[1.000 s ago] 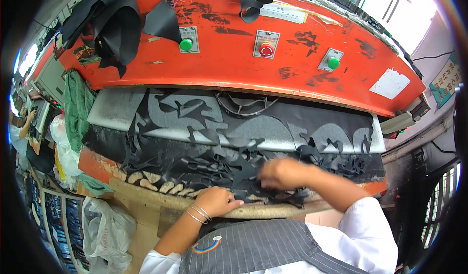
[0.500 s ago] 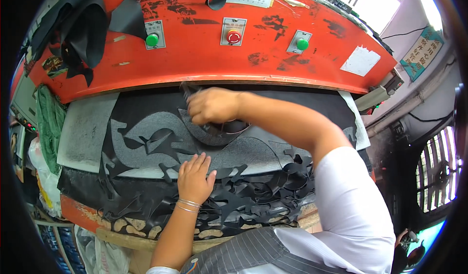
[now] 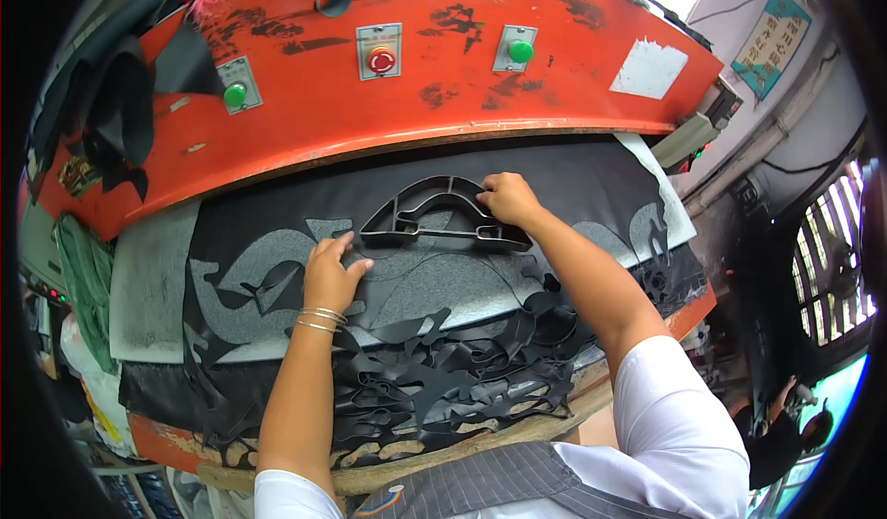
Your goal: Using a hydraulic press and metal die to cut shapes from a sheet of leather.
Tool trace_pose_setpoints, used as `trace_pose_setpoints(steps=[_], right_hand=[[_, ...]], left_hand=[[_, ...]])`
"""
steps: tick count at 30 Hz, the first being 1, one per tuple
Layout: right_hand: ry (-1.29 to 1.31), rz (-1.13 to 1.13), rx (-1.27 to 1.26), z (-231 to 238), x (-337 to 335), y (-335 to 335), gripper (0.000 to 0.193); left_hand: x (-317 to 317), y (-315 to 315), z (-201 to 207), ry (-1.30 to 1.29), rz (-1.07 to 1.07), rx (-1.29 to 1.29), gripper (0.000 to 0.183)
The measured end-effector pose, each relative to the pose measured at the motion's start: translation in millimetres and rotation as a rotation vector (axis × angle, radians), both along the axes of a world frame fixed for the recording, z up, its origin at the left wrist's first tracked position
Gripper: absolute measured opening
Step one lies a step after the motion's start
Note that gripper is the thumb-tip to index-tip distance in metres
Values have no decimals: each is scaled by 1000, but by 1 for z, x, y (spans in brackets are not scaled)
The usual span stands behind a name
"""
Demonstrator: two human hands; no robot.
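A curved metal cutting die (image 3: 445,235), arch-shaped with crosspieces, lies on a black sheet of leather-like material (image 3: 277,196). My right hand (image 3: 510,199) grips the die's upper right wall with bent fingers. Close to the die's left tip, my left hand (image 3: 333,274) rests over the sheet, fingers loosely spread and holding nothing; I cannot tell whether it touches the tip. Around the hands, curved cut-outs in the sheet show the speckled grey board (image 3: 152,279) beneath.
Tangled black offcuts (image 3: 462,362) hang along the near edge. Behind the board stands a red machine beam (image 3: 305,103) with two green buttons and a red button (image 3: 381,59). Black scraps (image 3: 120,122) drape over its left end. A green sack (image 3: 85,274) is at the left.
My right hand has moved rightward, and the die, blurred and mostly hidden before, now shows whole on the sheet. My left hand has moved forward from the near edge. The view has shifted and tilted.
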State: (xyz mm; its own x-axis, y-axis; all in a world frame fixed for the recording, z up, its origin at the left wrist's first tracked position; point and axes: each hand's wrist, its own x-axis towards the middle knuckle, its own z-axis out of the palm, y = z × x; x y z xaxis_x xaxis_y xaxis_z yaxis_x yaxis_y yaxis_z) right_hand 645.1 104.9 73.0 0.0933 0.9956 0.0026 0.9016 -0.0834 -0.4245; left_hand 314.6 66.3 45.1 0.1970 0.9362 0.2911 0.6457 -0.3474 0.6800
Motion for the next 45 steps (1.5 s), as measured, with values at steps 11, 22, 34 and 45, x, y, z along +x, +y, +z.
trace_pose_setpoints(steps=[11, 22, 34, 45], right_hand=[[428, 164, 133, -17, 21, -28, 61], [-55, 294, 127, -40, 52, -68, 63], [-82, 287, 114, -35, 58, -64, 62], [-133, 273, 112, -41, 54, -75, 64]], left_hand=[[8, 33, -32, 40, 108, 126, 19], [28, 41, -29, 87, 167, 150, 15], [38, 41, -28, 69, 246, 146, 18], [38, 32, -30, 116, 259, 172, 19]])
